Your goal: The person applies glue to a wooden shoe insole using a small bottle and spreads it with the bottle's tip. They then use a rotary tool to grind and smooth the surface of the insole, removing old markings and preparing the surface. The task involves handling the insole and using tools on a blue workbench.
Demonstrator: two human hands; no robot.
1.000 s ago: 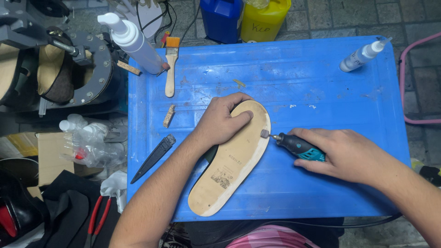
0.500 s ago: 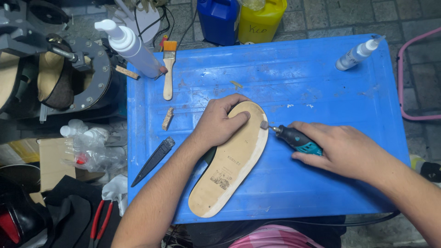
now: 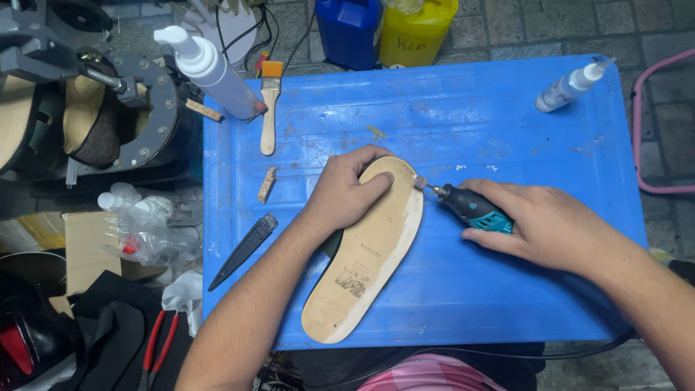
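Head view: the left hand is pressing flat on the toe end of a tan insole lying diagonally on the blue table, fingers curling over its edge. The right hand is clamping a teal rotary tool, its tip touching the insole's right edge; a brush and a black knife are lying to the left.

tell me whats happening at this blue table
A person is working on a tan shoe insole lying flat on a blue plastic tabletop. Their left hand presses down on its upper end, while the right hand holds a small teal rotary tool with its tip at the insole's right edge. Lying unused nearby are a paintbrush, a black knife-like tool, and a white squeeze bottle at the far right corner.
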